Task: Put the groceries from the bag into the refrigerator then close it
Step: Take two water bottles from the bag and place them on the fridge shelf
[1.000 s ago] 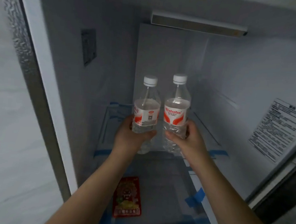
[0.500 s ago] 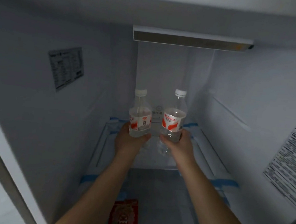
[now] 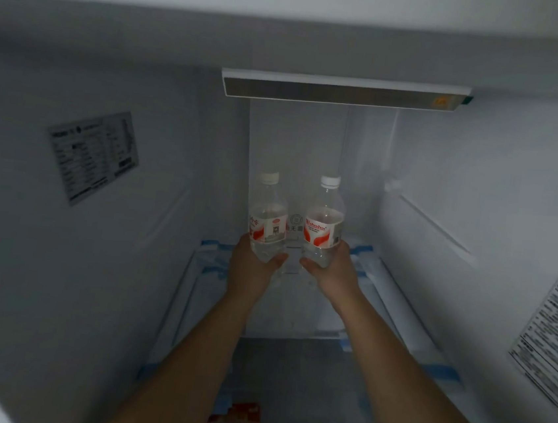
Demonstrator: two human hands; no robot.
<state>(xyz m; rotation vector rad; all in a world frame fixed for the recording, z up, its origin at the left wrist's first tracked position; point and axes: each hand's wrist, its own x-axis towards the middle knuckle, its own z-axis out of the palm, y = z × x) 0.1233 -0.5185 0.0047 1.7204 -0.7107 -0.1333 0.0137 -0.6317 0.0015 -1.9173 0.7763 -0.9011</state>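
Head view, frame centre: left hand (image 3: 254, 266) grips left bottle (image 3: 269, 218), right hand (image 3: 332, 272) grips right bottle (image 3: 323, 221); set down unevenly on shelf (image 3: 298, 313), either could topple.

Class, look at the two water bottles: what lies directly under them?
The left hand and right hand grip the left bottle and right bottle above a clear shelf. The hands cover both bases, so contact cannot be seen.
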